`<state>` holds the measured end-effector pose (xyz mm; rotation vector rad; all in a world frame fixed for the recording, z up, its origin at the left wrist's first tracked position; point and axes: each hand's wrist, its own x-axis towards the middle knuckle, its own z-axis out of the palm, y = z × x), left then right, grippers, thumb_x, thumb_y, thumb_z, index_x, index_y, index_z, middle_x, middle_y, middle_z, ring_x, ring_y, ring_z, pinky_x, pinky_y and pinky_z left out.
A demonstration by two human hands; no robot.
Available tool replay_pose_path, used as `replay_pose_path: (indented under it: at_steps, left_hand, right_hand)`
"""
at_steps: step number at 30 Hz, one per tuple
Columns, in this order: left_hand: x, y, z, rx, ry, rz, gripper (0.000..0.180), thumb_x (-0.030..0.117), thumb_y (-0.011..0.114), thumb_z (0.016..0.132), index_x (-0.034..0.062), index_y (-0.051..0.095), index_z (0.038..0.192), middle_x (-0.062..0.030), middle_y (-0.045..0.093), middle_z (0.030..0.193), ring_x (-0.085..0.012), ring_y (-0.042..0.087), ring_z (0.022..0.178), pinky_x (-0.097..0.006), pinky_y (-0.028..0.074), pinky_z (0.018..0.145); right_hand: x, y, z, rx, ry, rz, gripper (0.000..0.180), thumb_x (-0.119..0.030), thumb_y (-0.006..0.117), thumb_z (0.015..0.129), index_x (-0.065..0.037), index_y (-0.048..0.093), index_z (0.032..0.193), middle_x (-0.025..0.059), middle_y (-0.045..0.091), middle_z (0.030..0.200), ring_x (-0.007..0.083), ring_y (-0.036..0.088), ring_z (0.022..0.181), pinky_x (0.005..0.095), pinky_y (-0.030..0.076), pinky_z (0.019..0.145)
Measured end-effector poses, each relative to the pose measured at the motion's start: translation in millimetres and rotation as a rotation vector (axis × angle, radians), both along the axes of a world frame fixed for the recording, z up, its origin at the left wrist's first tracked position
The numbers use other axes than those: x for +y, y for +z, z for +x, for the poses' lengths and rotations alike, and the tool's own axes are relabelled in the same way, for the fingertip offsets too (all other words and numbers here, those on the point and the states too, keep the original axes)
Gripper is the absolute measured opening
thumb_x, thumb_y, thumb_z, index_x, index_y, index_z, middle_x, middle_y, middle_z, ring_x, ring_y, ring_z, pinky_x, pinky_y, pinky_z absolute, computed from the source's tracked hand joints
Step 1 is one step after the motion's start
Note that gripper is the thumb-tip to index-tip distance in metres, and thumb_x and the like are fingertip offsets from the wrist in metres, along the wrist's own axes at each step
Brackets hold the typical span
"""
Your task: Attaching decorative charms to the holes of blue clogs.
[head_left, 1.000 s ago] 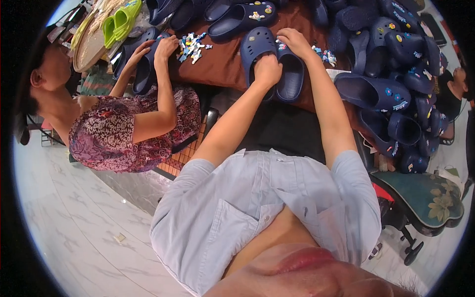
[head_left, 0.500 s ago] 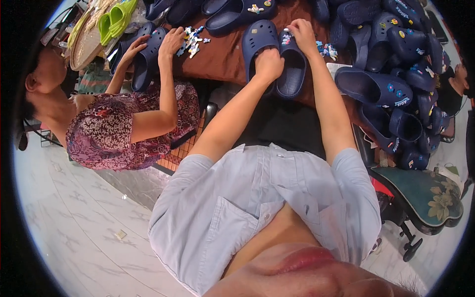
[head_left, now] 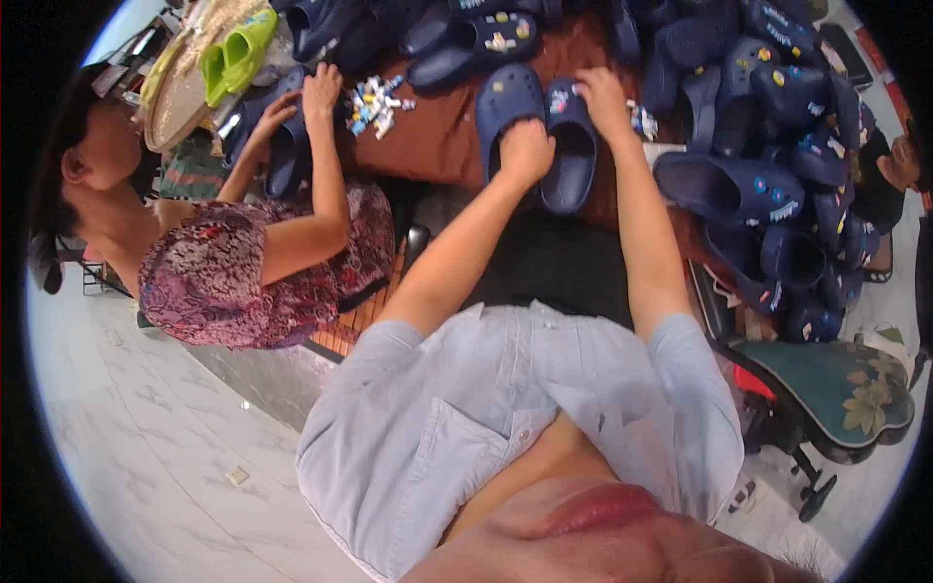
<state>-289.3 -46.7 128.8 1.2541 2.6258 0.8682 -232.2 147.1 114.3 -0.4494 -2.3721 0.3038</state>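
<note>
Bright, soft light on the floor (head_left: 146, 418), slight blur, black-rimmed fisheye distortion

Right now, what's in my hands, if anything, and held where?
Your left hand is in the foot opening of the left navy clog, fingertips hidden; your right hand is at the toe of the right navy clog. Whether either grips anything cannot be told.

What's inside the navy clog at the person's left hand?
The left hand reaches into the navy clog; whatever lies deeper inside is covered and cannot be seen.
</note>
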Motion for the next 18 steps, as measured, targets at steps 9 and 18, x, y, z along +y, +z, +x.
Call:
replay_pose_path:
  at_steps: [9, 18]
  left_hand:
    - [-2, 11, 5, -0.024, 0.012, 0.014, 0.028, 0.022, 0.067, 0.082, -0.0049, 0.065, 0.088, -0.0274, 0.066, 0.094, -0.0429, 0.065, 0.091, -0.049, 0.052, 0.083]
    - [-2, 6, 5, 0.076, -0.004, 0.038, 0.026, 0.019, 0.069, 0.08, -0.0063, 0.065, 0.086, -0.0275, 0.067, 0.091, -0.0419, 0.066, 0.087, -0.048, 0.054, 0.08]
  right_hand:
    - [-26, 23, -1, 0.014, -0.016, 0.014, 0.017, -0.01, 0.072, 0.077, -0.003, 0.059, 0.084, 0.0171, 0.057, 0.088, 0.0367, 0.056, 0.091, 0.0446, 0.046, 0.081]
    - [-33, 31, -17, -0.195, -0.224, -0.105, 0.036, -0.024, 0.074, 0.082, 0.004, 0.059, 0.1, 0.0278, 0.062, 0.104, 0.0449, 0.059, 0.1, 0.0491, 0.049, 0.086]
